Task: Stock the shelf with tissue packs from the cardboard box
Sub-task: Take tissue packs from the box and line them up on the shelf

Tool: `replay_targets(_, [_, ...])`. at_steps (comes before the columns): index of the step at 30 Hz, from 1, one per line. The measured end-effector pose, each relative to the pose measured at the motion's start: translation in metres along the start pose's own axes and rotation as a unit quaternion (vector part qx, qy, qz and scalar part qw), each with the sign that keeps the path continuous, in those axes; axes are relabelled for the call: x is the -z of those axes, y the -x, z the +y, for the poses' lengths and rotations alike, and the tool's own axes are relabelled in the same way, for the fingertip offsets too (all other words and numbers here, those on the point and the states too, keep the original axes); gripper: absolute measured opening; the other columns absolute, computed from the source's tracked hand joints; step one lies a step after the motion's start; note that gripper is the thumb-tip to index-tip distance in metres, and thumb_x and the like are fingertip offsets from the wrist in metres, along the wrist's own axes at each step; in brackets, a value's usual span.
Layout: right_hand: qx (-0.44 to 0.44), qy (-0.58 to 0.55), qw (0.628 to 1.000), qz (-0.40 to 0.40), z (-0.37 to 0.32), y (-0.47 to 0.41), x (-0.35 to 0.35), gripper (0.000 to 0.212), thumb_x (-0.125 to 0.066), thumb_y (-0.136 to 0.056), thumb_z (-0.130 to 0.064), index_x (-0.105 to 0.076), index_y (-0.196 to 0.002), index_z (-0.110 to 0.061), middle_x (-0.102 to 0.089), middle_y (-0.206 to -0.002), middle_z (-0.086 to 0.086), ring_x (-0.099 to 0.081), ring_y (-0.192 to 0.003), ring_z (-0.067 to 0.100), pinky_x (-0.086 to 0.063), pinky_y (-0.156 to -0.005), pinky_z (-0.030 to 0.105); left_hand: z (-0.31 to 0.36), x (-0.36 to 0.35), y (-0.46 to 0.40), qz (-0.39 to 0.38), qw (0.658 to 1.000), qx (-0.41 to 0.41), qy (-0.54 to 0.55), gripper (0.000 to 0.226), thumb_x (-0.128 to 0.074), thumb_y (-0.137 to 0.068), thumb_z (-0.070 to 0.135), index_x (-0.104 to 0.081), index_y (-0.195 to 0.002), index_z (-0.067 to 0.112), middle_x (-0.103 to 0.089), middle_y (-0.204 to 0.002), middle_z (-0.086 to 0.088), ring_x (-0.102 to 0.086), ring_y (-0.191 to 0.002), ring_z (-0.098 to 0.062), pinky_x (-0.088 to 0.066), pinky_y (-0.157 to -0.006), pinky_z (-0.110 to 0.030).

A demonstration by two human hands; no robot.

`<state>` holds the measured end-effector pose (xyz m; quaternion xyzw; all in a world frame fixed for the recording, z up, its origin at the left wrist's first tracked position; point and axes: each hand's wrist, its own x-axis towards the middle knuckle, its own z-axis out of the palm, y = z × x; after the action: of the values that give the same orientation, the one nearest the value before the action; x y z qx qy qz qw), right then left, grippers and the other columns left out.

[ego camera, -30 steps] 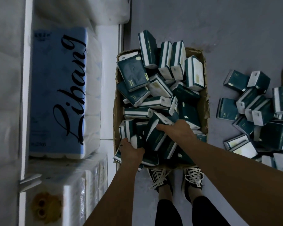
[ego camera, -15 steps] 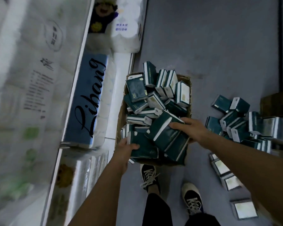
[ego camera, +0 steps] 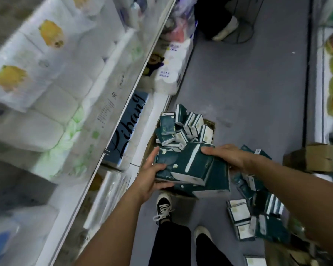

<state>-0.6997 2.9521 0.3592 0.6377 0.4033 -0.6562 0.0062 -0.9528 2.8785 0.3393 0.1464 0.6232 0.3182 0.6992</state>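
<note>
A bundle of several dark green tissue packs [ego camera: 192,166] is held up between both hands above the near end of the cardboard box [ego camera: 151,143]. My left hand [ego camera: 152,173] grips the bundle's left side, thumb on top. My right hand [ego camera: 229,154] clasps its right side with fingers curled over the upper edge. More green packs [ego camera: 183,127] fill the box on the grey floor. The white shelf [ego camera: 112,120] runs along the left, stocked with white paper rolls.
Loose green packs [ego camera: 258,214] lie scattered on the floor to the right. A blue "Libang" pack [ego camera: 129,127] sits on the low shelf beside the box. A second cardboard box [ego camera: 311,160] stands at right. My shoes [ego camera: 162,208] are below the box. Another person's shoe [ego camera: 225,29] shows far up the aisle.
Both hands have lifted the bundle of packs up out of the box. The view has tilted up, showing more of the shelf and aisle.
</note>
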Motion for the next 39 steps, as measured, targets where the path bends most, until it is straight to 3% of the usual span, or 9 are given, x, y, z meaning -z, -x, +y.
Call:
replay_targets(8, [0.052, 0.078, 0.996, 0.004, -0.051, 0.081, -0.001, 0.078, -0.07, -0.052, -0.074, -0.066, -0.107, -0.018, -0.073, -0.097, 0.005, -0.072, -0.082, 0.023, -0.06, -0.067, 0.034, 0.035, -0.023, 0.087, 0.006, 0.999, -0.043, 0.02, 0.047, -0.062, -0.097, 0.032, -0.048, -0.138, 0.048, -0.061, -0.132, 0.006, -0.067, -0.112, -0.028, -0.058, -0.085, -0.058])
replay_targets(12, [0.083, 0.119, 0.989, 0.025, -0.072, 0.116, -0.002, 0.075, -0.071, -0.052, -0.076, -0.068, -0.103, -0.021, -0.073, -0.097, 0.005, -0.072, -0.081, 0.022, -0.06, -0.065, 0.034, 0.056, -0.03, 0.129, -0.013, 0.996, -0.09, -0.023, 0.082, -0.075, -0.074, 0.05, -0.038, -0.147, 0.046, -0.053, -0.138, 0.01, -0.064, -0.115, -0.019, -0.059, -0.086, -0.055])
replay_targets(15, [0.101, 0.152, 0.983, 0.02, -0.088, 0.142, -0.002, 0.063, -0.074, -0.063, -0.068, -0.067, -0.101, -0.019, -0.072, -0.094, 0.005, -0.072, -0.079, 0.022, -0.058, -0.062, 0.031, 0.073, -0.037, 0.154, -0.019, 0.991, -0.124, -0.048, 0.101, -0.086, -0.063, 0.044, -0.033, -0.149, 0.045, -0.055, -0.142, -0.003, -0.072, -0.105, -0.022, -0.063, -0.075, -0.045])
replay_targets(19, [0.136, 0.178, 0.975, 0.012, -0.109, 0.178, 0.006, 0.052, -0.078, -0.069, -0.057, -0.069, -0.099, -0.015, -0.074, -0.09, 0.007, -0.073, -0.078, 0.023, -0.057, -0.058, 0.03, 0.089, -0.044, 0.181, -0.003, 0.984, -0.167, -0.063, 0.105, -0.096, -0.06, 0.034, -0.035, -0.143, 0.05, -0.045, -0.151, 0.001, -0.059, -0.127, -0.019, -0.062, -0.067, -0.038])
replay_targets(22, [0.162, 0.173, 0.971, 0.015, -0.123, 0.2, 0.012, 0.041, -0.079, -0.074, -0.048, -0.069, -0.1, -0.018, -0.072, -0.095, 0.007, -0.07, -0.084, 0.023, -0.053, -0.059, 0.029, 0.098, -0.043, 0.203, 0.021, 0.978, -0.209, -0.011, 0.086, -0.081, -0.081, 0.011, -0.034, -0.146, 0.041, -0.067, -0.115, 0.015, -0.074, -0.094, -0.008, -0.062, -0.066, -0.037])
replay_targets(26, [0.219, 0.101, 0.97, 0.024, -0.141, 0.223, 0.015, 0.027, -0.077, -0.079, -0.039, -0.07, -0.096, -0.019, -0.068, -0.087, 0.003, -0.061, -0.074, 0.018, -0.046, -0.056, 0.026, 0.11, -0.027, 0.232, 0.078, 0.964, -0.243, 0.077, 0.095, -0.086, -0.073, 0.015, -0.034, -0.149, 0.04, -0.063, -0.13, -0.003, -0.075, -0.085, -0.021, -0.062, -0.072, -0.045])
replay_targets(30, [0.274, 0.001, 0.962, 0.007, -0.152, 0.236, 0.01, 0.027, -0.076, -0.081, -0.026, -0.07, -0.106, -0.018, -0.07, -0.087, 0.003, -0.062, -0.076, 0.018, -0.051, -0.059, 0.029, 0.115, -0.007, 0.264, 0.136, 0.942, -0.281, 0.123, 0.082, -0.074, -0.086, 0.014, -0.031, -0.15, 0.04, -0.061, -0.131, -0.007, -0.072, -0.084, -0.022, -0.061, -0.064, -0.039])
replay_targets(34, [0.295, -0.069, 0.953, -0.014, -0.165, 0.25, -0.003, 0.032, -0.075, -0.082, -0.015, -0.066, -0.113, -0.015, -0.07, -0.093, 0.007, -0.065, -0.079, 0.02, -0.053, -0.061, 0.031, 0.109, 0.012, 0.295, 0.177, 0.921, -0.308, 0.162, 0.081, -0.073, -0.087, 0.014, -0.032, -0.151, 0.038, -0.064, -0.125, -0.006, -0.071, -0.089, -0.024, -0.062, -0.072, -0.045])
replay_targets(39, [0.326, -0.116, 0.936, -0.066, -0.183, 0.264, -0.03, 0.033, -0.07, -0.083, -0.006, -0.066, -0.116, -0.01, -0.068, -0.108, 0.018, -0.065, -0.095, 0.029, -0.056, -0.072, 0.039, 0.098, 0.026, 0.331, 0.199, 0.904, -0.328, 0.187, 0.082, -0.071, -0.088, 0.011, -0.028, -0.154, 0.035, -0.061, -0.129, -0.006, -0.07, -0.088, -0.023, -0.06, -0.057, -0.036])
